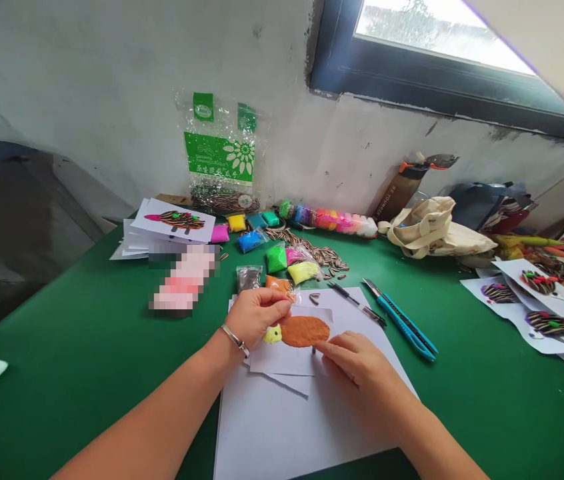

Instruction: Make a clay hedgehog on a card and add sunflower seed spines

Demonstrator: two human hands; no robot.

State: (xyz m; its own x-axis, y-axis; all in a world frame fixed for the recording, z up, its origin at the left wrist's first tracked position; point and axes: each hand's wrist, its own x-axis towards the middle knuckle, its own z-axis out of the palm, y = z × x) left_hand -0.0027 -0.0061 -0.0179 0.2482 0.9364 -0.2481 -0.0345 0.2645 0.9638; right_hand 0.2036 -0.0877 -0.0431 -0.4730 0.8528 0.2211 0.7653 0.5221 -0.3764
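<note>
A flattened brown clay oval [306, 331] lies on a small white card [282, 363], with a yellow clay head [273, 334] bearing a dark dot at its left end. My left hand [261, 315] is closed in a pinch over the upper left of the oval; whatever sits between its fingertips is hidden. From the right, my right hand [355, 360] reaches in with its forefinger stretched out, touching beside a short dark clay piece [314, 349] under the oval's lower right edge. Its thumb is hidden. Larger white sheets [272, 433] lie beneath the card.
Coloured clay packets [277, 257] and loose sunflower seeds [325, 255] spread behind my hands. A black pen [357, 303] and a blue utility knife [405, 323] lie right. Finished seed pictures [547, 323] are farther right, another stack [172, 223] back left. A seed bag [222, 160] leans on the wall.
</note>
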